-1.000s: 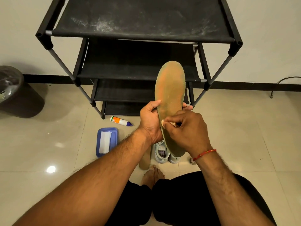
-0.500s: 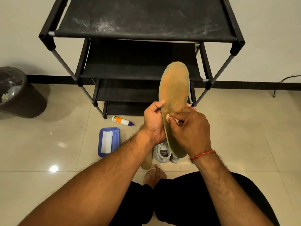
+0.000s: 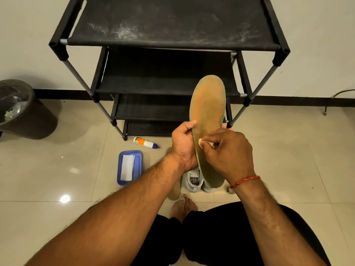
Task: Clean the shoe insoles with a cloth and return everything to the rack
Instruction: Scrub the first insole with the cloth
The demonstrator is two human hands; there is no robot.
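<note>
The left hand grips a worn tan foam insole upright by its left edge. The right hand pinches a small white cloth against its surface, before the black fabric shoe rack.

The setting is a home interior, most likely an entry or hallway area. A black four-tier fabric shoe rack stands against a plain off-white wall with a dark skirting strip along its base. The floor is glossy beige tile (a ceiling light reflects in it at near left). A dark waste bin stands at far left. Pale shoes rest on the tile in front of the rack, and the person's foot is bare.
</note>
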